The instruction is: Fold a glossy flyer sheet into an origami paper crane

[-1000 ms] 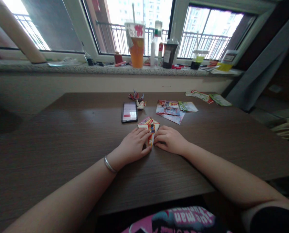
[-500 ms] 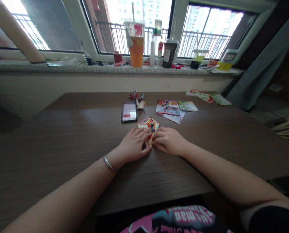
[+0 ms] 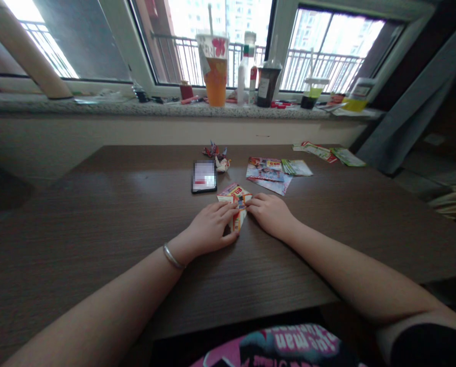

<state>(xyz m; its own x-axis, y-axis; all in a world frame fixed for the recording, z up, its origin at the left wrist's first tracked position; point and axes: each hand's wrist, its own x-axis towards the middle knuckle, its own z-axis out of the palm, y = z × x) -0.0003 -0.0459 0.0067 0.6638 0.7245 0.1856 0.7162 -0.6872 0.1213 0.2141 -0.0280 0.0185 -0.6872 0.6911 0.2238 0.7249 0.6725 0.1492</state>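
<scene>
Both hands lay flat on a folded piece of colourful printed paper (image 3: 237, 201), fingers pressing down on it rather than pinching; the left hand (image 3: 208, 228), with a silver bangle (image 3: 172, 259) at the wrist, covered its left edge, and the right hand (image 3: 270, 214) touched its right edge. How far the paper ran under the palms could not be made out. The paper rested on the dark brown wooden table (image 3: 98, 224), just nearer the person than the black smartphone (image 3: 204, 177), whose screen was blurred.

Just beyond the phone sat small folded paper figures (image 3: 217, 155), their shapes too small to tell. To the right of the phone lay flat printed leaflets (image 3: 268, 172), and further right more leaflets (image 3: 327, 153).

On the stone windowsill (image 3: 98, 108) beyond the phone stood a tall paper cup with a straw, holding orange drink (image 3: 214, 69); right of it a white bottle (image 3: 245, 69), a dark-filled lidded cup (image 3: 267, 81) and a small cup with greenish contents (image 3: 312, 92). Smaller sill items were indistinct.
</scene>
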